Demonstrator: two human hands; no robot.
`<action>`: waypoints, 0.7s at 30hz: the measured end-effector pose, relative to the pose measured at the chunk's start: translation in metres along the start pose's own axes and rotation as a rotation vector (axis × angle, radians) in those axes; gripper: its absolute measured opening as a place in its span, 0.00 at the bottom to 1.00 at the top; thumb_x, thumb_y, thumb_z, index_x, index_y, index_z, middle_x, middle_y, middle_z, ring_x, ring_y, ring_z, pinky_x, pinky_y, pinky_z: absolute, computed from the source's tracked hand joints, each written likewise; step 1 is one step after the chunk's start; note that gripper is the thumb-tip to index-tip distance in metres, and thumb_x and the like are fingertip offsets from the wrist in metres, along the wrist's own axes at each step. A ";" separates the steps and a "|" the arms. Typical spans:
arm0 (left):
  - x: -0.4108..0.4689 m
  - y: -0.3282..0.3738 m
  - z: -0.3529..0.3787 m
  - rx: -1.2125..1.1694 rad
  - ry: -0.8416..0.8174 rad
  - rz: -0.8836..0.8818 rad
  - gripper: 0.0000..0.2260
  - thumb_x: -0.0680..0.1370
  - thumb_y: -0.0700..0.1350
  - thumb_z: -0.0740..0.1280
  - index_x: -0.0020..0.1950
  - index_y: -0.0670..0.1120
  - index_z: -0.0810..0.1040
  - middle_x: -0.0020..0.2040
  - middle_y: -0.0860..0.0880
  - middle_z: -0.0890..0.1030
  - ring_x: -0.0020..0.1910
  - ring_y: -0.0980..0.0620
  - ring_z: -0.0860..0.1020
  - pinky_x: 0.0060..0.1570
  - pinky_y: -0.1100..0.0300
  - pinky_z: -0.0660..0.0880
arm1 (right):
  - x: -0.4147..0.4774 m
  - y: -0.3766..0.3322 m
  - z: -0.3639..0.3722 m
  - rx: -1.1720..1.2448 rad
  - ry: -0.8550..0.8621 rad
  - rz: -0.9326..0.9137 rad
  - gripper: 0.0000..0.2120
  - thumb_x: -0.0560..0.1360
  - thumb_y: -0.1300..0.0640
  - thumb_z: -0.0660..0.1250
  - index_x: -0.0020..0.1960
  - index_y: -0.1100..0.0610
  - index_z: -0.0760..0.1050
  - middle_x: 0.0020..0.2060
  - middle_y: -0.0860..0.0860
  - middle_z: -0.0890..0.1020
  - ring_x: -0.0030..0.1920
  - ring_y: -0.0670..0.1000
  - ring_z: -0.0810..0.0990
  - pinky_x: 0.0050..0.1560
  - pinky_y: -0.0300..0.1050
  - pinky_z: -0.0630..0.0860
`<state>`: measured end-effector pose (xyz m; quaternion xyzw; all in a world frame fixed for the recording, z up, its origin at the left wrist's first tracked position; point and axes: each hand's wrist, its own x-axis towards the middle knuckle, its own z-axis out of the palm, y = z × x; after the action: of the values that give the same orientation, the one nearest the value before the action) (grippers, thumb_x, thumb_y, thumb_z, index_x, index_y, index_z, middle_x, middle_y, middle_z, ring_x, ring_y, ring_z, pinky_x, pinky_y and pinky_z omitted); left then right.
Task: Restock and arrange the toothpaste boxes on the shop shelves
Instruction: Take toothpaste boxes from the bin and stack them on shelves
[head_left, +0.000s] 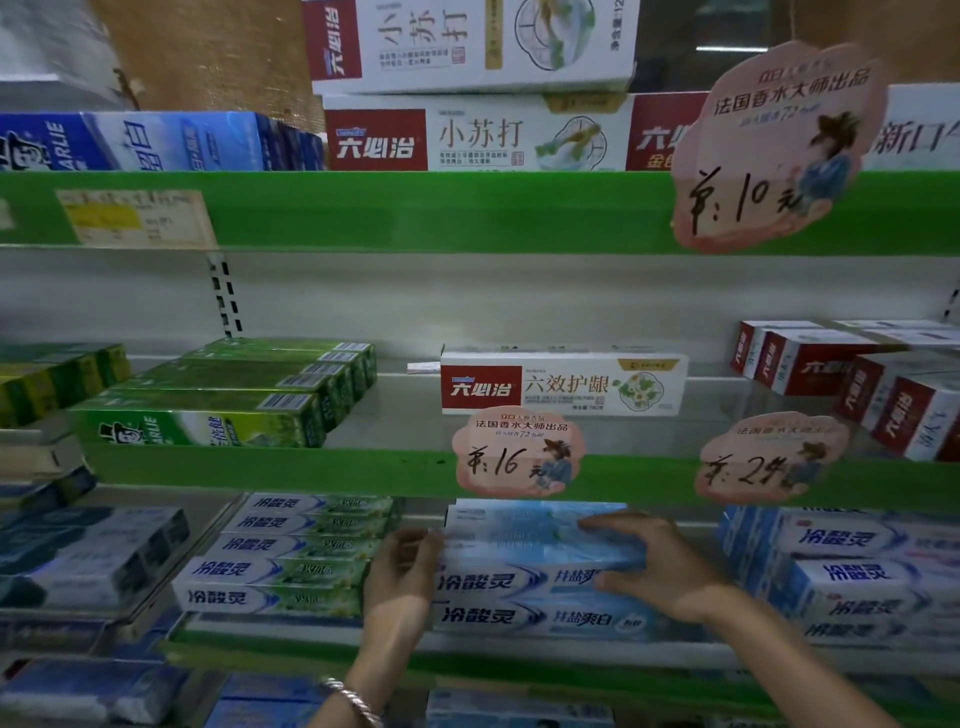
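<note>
A stack of pale blue and white toothpaste boxes (524, 540) lies on the lower shelf in the middle. My left hand (402, 571) presses against the stack's left end, fingers curled on the top boxes. My right hand (660, 561) lies over the stack's right end, fingers spread on the top box. Both hands grip the stack between them. To the left lie several green and white boxes (291, 556). More blue and white boxes (852, 566) are stacked at the right.
The middle shelf holds green boxes (234, 395), one white and red box (563, 384) and red and white boxes (852, 374). Pink price tags (519, 452) (769, 457) (774, 145) hang from the green shelf edges (363, 213). Larger boxes (478, 132) fill the top shelf.
</note>
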<state>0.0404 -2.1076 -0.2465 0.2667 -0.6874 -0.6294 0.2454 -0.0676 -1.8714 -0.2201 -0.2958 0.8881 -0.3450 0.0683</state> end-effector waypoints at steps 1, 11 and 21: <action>-0.002 0.001 0.003 0.009 -0.021 -0.002 0.05 0.79 0.48 0.65 0.43 0.54 0.73 0.44 0.50 0.79 0.41 0.57 0.75 0.40 0.60 0.70 | -0.002 0.000 0.000 0.016 0.019 -0.003 0.24 0.68 0.56 0.76 0.62 0.45 0.75 0.59 0.40 0.72 0.63 0.41 0.69 0.51 0.18 0.63; 0.005 0.002 0.023 -0.187 -0.108 -0.274 0.13 0.80 0.52 0.59 0.51 0.46 0.79 0.50 0.41 0.82 0.51 0.42 0.79 0.58 0.45 0.73 | -0.014 0.007 0.053 0.861 0.415 0.561 0.30 0.71 0.31 0.58 0.58 0.54 0.76 0.56 0.60 0.80 0.53 0.60 0.79 0.58 0.60 0.74; 0.028 0.009 0.005 -0.310 -0.352 -0.233 0.27 0.79 0.59 0.51 0.48 0.39 0.79 0.47 0.32 0.82 0.45 0.36 0.81 0.52 0.39 0.75 | -0.009 0.025 0.033 1.133 0.443 0.432 0.55 0.57 0.18 0.55 0.73 0.53 0.64 0.68 0.51 0.72 0.60 0.57 0.77 0.65 0.62 0.68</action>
<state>0.0158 -2.1219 -0.2383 0.1894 -0.5797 -0.7878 0.0857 -0.0614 -1.8699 -0.2620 0.0500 0.6011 -0.7918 0.0966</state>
